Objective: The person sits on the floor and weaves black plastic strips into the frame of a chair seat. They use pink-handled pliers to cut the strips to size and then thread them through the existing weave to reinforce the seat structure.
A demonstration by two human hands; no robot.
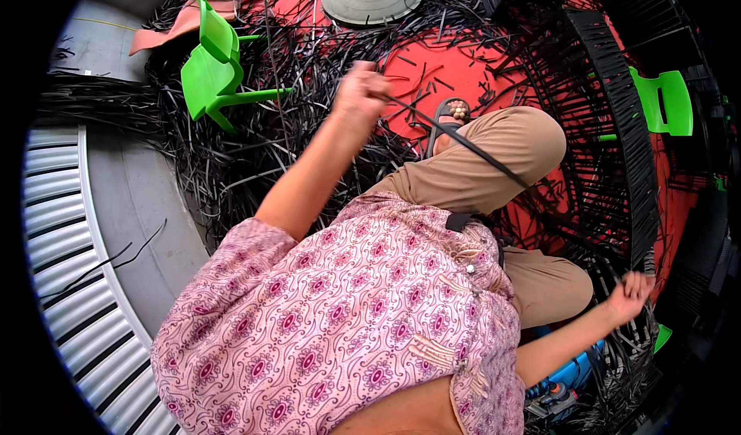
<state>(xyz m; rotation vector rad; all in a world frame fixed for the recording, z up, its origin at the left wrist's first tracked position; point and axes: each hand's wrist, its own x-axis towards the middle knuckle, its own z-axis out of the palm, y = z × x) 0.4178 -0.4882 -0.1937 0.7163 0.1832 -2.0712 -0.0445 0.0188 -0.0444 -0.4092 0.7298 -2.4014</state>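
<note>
My left hand (361, 95) is raised above my knee, its fingers closed on one end of a long black flat strip (471, 145). That strip runs taut down to the right across my trouser leg, and its far part is lost among dark strips. My right hand (631, 296) is at the near end of a curved black frame (617, 111) wound with strips. Its fingers are pinched together at the frame's edge; what they grip is too small to make out.
Loose black strips (231, 157) are heaped over the red floor (432, 64). A green chair (212, 72) stands left, another green chair (668, 101) right. A round grey base (370, 3) is at the back. A slatted white panel (62, 226) lies left; a blue-and-grey tool (556, 392) sits near my right forearm.
</note>
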